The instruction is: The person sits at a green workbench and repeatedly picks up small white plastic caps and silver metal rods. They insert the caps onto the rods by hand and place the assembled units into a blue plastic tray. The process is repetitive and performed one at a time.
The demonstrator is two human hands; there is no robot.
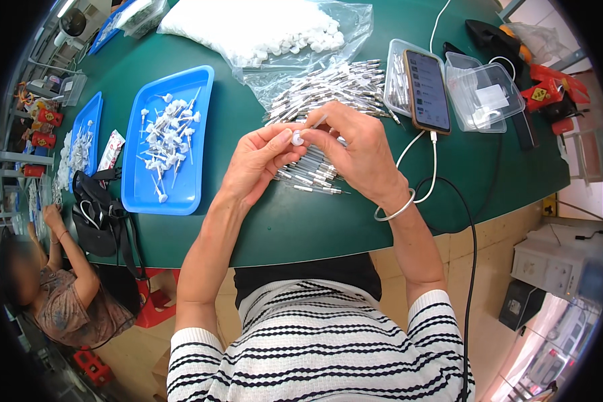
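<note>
My left hand (264,155) pinches a small round white cap (297,139) between thumb and fingertips. Close against it, my right hand (355,144) grips a thin pale rod (320,121) whose end shows above the fingers. Whether rod and cap are joined I cannot make out. Under and behind both hands lies a heap of thin rods with metallic and white parts (338,87). Beyond the heap, a clear plastic bag (248,33) spills many white caps (308,40). A blue tray (128,181) to the left holds capped rods (171,130).
A phone (429,90) leans on a clear box (396,57) of rods, its white cable (435,164) running near my right wrist. Clear containers (486,100) stand further right. At left are a black bag (100,218), a second blue tray (95,110) and a seated co-worker (74,295).
</note>
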